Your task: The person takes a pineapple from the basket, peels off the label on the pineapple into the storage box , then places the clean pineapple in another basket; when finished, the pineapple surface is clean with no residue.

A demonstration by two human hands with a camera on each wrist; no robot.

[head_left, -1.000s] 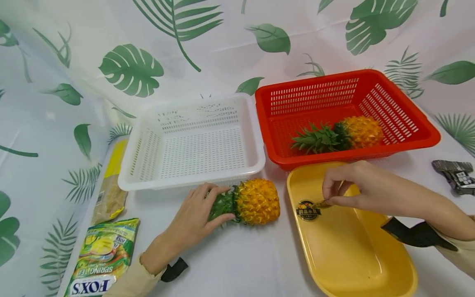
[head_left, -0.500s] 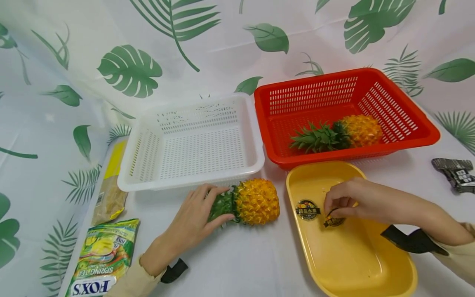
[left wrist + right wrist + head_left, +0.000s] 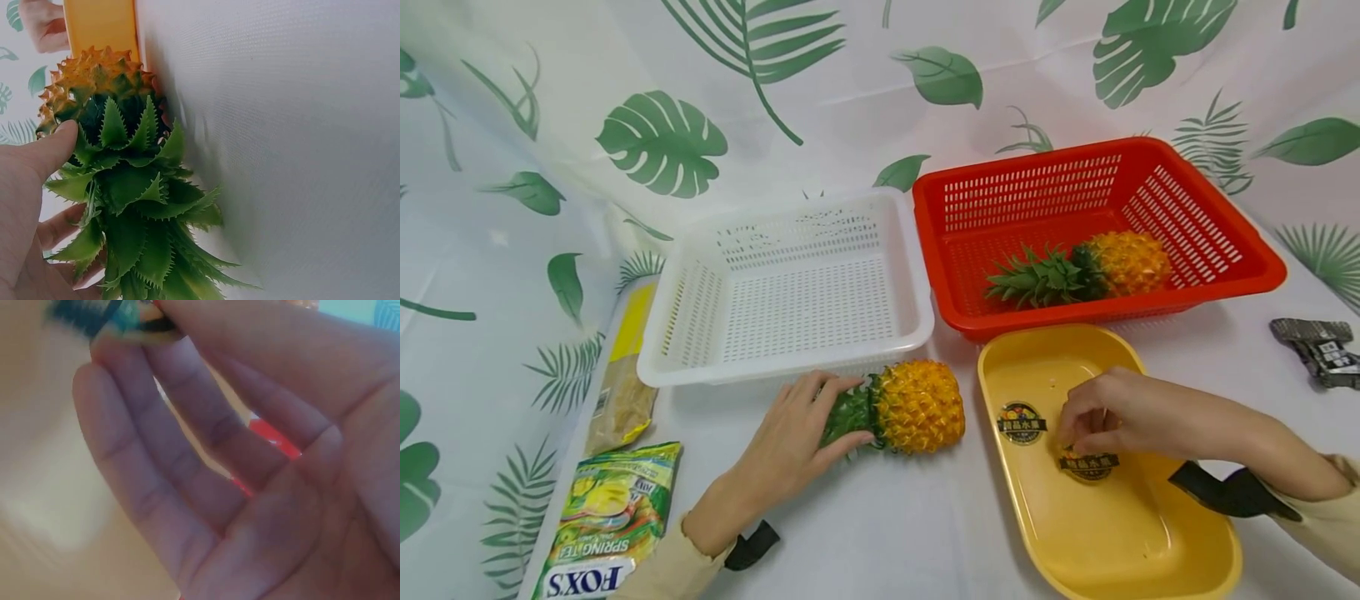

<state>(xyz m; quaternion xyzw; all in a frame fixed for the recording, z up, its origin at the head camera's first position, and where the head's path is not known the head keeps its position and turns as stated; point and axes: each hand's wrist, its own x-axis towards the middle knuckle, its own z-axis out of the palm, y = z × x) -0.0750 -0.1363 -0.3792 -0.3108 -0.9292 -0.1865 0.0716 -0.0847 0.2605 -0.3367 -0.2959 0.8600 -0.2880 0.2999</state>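
My left hand [image 3: 801,433] grips a pineapple [image 3: 921,407] by its green crown, in front of the white basket. In the left wrist view the thumb lies along one side of the toothed leaves [image 3: 137,187], with the other fingers partly hidden behind them. Over the yellow basin [image 3: 1112,533], my right hand [image 3: 1138,412] pinches a round black-and-gold sticker [image 3: 1088,468] between thumb and fingertips. That sticker is blurred at the top of the right wrist view. A matching sticker [image 3: 1021,423] lies flat on the basin's inner left side.
A white basket [image 3: 790,362] stands behind the left hand. Beside it, a red basket [image 3: 1022,321] holds another pineapple [image 3: 1129,262]. Two packets lie at the left, a yellow-and-brown one [image 3: 621,400] and a green Fox's bag [image 3: 613,508]. Dark packets [image 3: 1318,350] lie far right.
My right hand has moved slightly down and right within the basin, and the sticker has turned from edge-on to face-up. The left hand and its pineapple stay in place.
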